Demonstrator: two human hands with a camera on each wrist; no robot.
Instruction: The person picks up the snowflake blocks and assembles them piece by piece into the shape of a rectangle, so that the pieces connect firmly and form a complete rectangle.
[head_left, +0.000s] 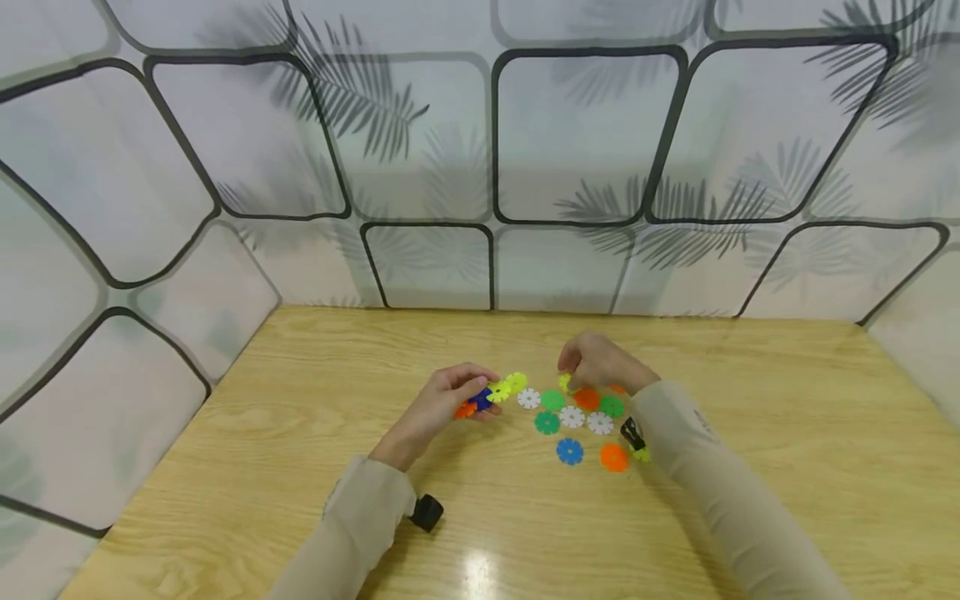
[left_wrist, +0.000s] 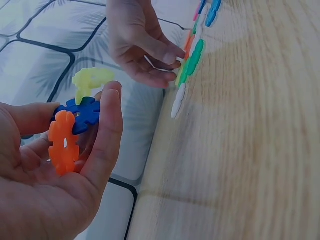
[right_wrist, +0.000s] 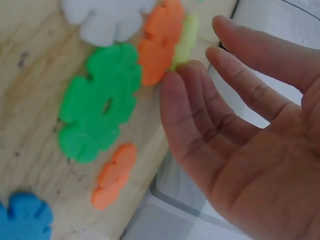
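Note:
My left hand (head_left: 442,402) holds a joined chain of notched plastic discs. A dark blue disc (left_wrist: 82,115) is pinched between thumb and fingers. An orange disc (left_wrist: 64,145) hangs from it by the palm, and a yellow disc (left_wrist: 92,80) juts out past the fingertips. In the head view a second yellow disc (head_left: 516,382) overlaps the chain's far end. My right hand (head_left: 596,361) reaches down to the table, its fingertips touching a yellow disc (right_wrist: 185,42) beside an orange disc (right_wrist: 161,42). Its thumb stands apart from that disc.
Loose discs lie on the wooden table (head_left: 337,358) between and below the hands, among them a white disc (head_left: 528,398), a green disc (head_left: 547,422), a blue disc (head_left: 570,452) and an orange disc (head_left: 614,457). A leaf-patterned curtain (head_left: 427,150) hangs behind the table.

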